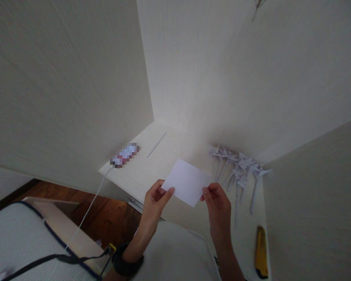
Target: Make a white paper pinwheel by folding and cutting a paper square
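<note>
A plain white sheet of paper (186, 181) is held up over the near part of the white desk. My left hand (157, 198) pinches its left corner between thumb and fingers. At the opposite corner, my right hand (218, 201) grips the paper in the same way. To the right of the sheet lie several white paper pinwheels (241, 166) on thin sticks, bunched together. A single thin white stick (157, 144) rests on the desk beyond my left hand.
Near the desk's left edge lies a phone-like device (124, 155), blurred out, with a white cable (89, 208) running down from it. A yellow utility knife (261, 251) sits at the right edge. Pale walls (199, 70) enclose the desk on the left, back and right.
</note>
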`<state>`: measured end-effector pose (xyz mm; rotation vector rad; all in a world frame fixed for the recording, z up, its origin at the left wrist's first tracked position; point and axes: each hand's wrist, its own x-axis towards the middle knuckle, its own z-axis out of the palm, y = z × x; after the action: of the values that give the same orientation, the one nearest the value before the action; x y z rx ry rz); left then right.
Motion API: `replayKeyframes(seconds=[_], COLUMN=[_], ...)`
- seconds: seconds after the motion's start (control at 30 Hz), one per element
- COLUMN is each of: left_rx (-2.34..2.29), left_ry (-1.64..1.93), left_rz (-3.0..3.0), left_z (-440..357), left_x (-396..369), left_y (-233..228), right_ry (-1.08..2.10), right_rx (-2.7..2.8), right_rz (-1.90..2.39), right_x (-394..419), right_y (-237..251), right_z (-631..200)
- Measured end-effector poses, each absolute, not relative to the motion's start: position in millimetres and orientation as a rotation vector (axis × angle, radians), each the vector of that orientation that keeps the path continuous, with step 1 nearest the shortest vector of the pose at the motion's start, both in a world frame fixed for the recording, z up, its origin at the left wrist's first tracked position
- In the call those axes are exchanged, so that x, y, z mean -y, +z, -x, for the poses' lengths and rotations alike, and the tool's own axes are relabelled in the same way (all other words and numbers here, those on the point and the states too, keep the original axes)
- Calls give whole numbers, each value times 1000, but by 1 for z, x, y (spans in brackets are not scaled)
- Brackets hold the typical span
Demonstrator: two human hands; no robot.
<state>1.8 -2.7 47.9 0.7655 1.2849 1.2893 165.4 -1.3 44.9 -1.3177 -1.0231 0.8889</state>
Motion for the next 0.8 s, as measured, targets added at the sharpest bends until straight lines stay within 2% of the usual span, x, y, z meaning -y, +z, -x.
replayKeyframes(seconds=[0.8], left_rx=[-1340], left_ry=[1323], left_rz=[-876], left_z=[5], left_x=[1], left_y=[51], right_ry=[850], right_rx=[964], right_rz=[1337], right_x=[-1], right_y=[43], right_z=[-176])
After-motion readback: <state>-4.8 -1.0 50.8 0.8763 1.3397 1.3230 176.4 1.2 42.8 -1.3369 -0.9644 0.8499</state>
